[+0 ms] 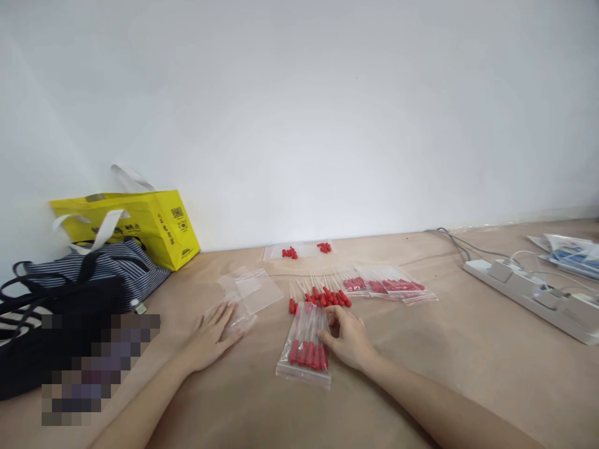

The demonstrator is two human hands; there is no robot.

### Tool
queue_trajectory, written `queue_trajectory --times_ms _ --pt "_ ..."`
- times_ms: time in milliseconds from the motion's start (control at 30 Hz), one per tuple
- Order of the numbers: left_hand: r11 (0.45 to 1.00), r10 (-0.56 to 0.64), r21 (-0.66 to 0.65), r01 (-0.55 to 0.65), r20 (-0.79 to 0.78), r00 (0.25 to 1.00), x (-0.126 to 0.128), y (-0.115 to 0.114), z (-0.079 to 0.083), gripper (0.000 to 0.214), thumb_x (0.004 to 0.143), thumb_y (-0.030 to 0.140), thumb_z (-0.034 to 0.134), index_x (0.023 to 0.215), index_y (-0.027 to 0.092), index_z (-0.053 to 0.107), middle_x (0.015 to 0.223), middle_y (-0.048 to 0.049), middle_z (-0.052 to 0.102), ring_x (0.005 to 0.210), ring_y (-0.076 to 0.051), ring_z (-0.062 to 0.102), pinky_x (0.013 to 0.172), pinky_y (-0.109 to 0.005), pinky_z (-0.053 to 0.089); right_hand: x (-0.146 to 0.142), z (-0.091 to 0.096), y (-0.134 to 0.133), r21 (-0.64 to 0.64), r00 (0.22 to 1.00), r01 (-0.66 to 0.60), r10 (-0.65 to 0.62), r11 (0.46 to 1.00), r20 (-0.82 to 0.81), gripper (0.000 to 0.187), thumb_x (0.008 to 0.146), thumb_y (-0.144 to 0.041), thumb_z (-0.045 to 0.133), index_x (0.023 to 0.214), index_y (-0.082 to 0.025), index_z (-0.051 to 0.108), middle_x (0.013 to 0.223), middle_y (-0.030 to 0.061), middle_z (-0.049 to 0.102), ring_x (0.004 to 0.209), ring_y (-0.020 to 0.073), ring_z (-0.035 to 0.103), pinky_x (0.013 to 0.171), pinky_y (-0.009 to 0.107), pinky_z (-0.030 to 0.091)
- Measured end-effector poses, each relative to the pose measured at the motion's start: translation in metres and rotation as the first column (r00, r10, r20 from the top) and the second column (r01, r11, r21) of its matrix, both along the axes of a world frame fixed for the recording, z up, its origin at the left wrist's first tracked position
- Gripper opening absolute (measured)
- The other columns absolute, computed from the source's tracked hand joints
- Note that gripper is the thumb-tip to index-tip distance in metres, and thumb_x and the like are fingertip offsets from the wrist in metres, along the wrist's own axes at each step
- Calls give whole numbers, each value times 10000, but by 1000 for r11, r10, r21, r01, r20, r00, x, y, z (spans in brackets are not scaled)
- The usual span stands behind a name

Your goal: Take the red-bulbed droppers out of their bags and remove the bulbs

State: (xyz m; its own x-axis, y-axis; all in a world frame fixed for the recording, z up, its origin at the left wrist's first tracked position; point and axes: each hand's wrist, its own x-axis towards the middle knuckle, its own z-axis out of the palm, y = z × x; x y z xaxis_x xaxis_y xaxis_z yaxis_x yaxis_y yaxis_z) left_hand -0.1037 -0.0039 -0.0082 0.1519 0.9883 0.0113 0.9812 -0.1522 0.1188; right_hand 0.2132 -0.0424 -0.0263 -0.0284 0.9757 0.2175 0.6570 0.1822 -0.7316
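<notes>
In the head view a clear zip bag (306, 349) lies flat in front of me, its red-ended sticks pointing their red ends toward me. My right hand (349, 337) is at the bag's right edge, thumb and curled fingers on it. Just beyond lies a loose pile of thin pale sticks with red ends (330, 296), partly behind the bag and fingers. My left hand (210, 333) rests flat with fingers spread, its fingertips at several empty clear bags (257, 290). Filled bags of red-ended sticks (393, 284) overlap to the right of the pile.
Against the wall lies another clear bag with red-ended pieces (290, 253). At left are a yellow carrier bag (175, 231), a striped bag (145, 274) and a black bag (88, 312). A white power strip (528, 302) with cables and plastic packets (573, 252) occupy the right side.
</notes>
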Motion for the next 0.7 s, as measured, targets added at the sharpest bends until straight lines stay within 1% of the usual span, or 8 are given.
queue_trajectory --times_ms 100,200,267,333,467,533,633,700 --pt "982 -161 103 157 26 987 -19 4 9 701 706 554 449 1299 197 338 1373 -87 300 1273 -259 229 1043 -441 139 2 3 0 -35 999 -30 30 999 11 300 619 -176 547 914 -224 545 789 -12 598 754 166 505 713 313 297" --pt "930 -253 297 216 91 963 -10 0 19 574 732 485 456 1227 195 439 1302 -78 423 1243 -242 294 1043 -402 191 3 3 1 -65 999 -48 49 997 2 366 566 -107 529 915 -214 545 794 -14 609 758 168 506 720 320 311" --pt "899 -308 368 237 147 940 14 -8 24 434 785 407 402 1143 191 521 1206 -81 516 1197 -225 367 1018 -380 266 2 2 4 -51 990 -136 134 989 -39 424 544 -70 515 946 -205 540 806 -12 617 753 161 514 715 308 339" --pt "878 -415 335 341 181 892 46 -20 26 370 794 360 408 1099 211 557 1154 -75 555 1157 -228 415 996 -391 309 -3 1 7 -2 952 -290 288 957 -102 484 547 -42 496 1005 -198 525 829 -9 623 755 147 528 706 283 373" --pt "745 -667 188 640 253 701 101 -43 21 524 769 378 492 1267 257 384 1313 -57 409 1210 -239 353 994 -410 322 -14 2 15 108 799 -545 554 831 -234 481 624 -43 465 1082 -187 498 884 8 626 749 121 567 672 241 428" --pt "727 -680 143 671 280 677 113 -50 16 617 763 417 509 1318 266 283 1368 -60 322 1239 -252 307 993 -424 320 -13 3 18 144 806 -503 523 852 -276 405 656 -85 485 1049 -177 517 882 19 626 732 121 573 651 237 439" --pt "746 -657 84 661 261 708 115 -54 8 573 786 434 479 1309 322 274 1365 -39 328 1228 -254 327 985 -441 322 2 4 21 122 935 -236 259 964 -242 212 682 -191 530 887 -161 575 744 16 616 621 120 544 578 232 420" --pt "789 -610 90 608 241 755 110 -56 3 518 797 428 464 1286 331 324 1338 -34 377 1206 -252 361 979 -442 328 19 4 22 94 980 -119 132 989 -152 120 714 -266 516 710 -162 576 631 3 584 559 115 508 531 226 382"
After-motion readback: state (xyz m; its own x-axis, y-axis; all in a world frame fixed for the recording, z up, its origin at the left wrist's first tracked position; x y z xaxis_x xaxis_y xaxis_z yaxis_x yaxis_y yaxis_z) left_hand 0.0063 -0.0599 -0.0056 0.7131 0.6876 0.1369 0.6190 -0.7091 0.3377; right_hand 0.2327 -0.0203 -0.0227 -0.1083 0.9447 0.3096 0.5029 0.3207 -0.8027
